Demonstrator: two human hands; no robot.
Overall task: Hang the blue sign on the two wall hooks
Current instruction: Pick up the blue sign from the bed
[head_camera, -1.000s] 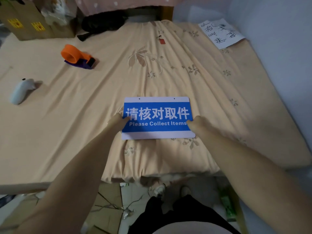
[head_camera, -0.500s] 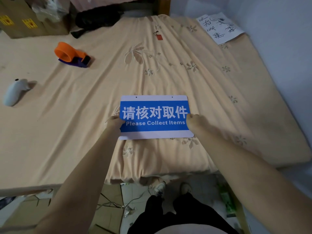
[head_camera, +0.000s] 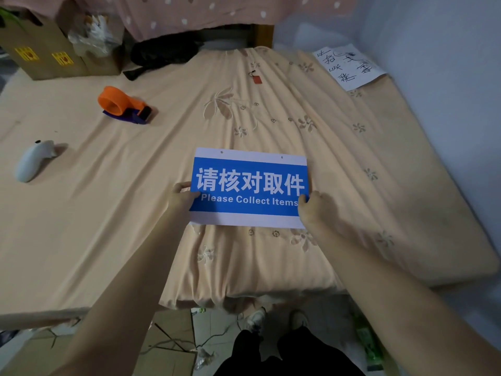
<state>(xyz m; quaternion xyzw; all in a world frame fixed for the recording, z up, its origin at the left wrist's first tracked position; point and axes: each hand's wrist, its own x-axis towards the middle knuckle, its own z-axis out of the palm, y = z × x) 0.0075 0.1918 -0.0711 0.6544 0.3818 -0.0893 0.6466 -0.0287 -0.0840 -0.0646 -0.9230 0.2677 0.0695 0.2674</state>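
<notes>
We have only gripped the blue sign (head_camera: 250,187) at frame centre, left hand (head_camera: 182,197) and right hand (head_camera: 314,210) pinching its side edges; no hooks in view, so hanging remains.

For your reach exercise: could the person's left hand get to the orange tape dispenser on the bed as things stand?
Probably yes, once it lets go: the left hand grips the blue sign, and only bare bedsheet lies between it and the orange tape dispenser.

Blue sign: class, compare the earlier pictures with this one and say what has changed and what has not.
The sign now sits slightly turned, its left edge raised a little off the bed. The left hand and right hand still grip its two ends. The tape dispenser and paper lie where they were.
</notes>
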